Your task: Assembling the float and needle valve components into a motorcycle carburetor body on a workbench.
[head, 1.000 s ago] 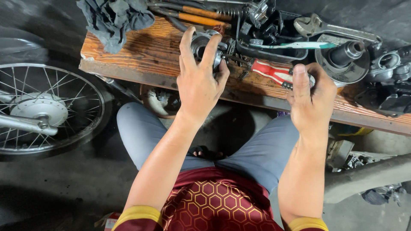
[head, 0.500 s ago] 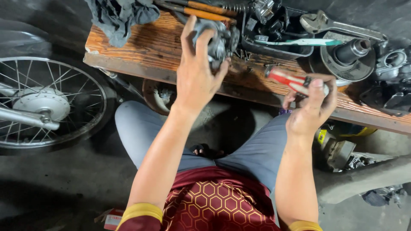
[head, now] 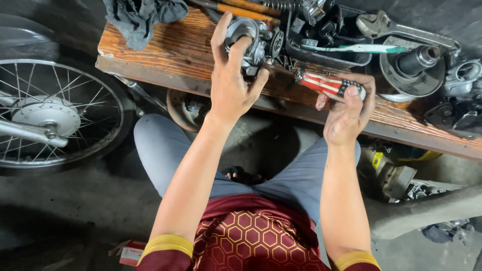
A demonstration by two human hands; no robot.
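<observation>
Right hand (head: 346, 113) fingers now lifted striped screwdriver handle (head: 329, 84) off bench; left hand (head: 232, 83) still grips carburetor (head: 251, 37).

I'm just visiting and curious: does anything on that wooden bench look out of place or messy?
Mostly clutter, nothing broken. A dark rag lies crumpled on the bench corner. The left hand holds a metal engine part; the right hand holds a red-handled tool.

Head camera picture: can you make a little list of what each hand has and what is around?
left hand: holds a grey metal engine part over the bench
right hand: holds a red and white striped tool handle
bench: wooden plank
on bench: grey rag, wrench, toothbrush
floor left: spoked wheel
</observation>
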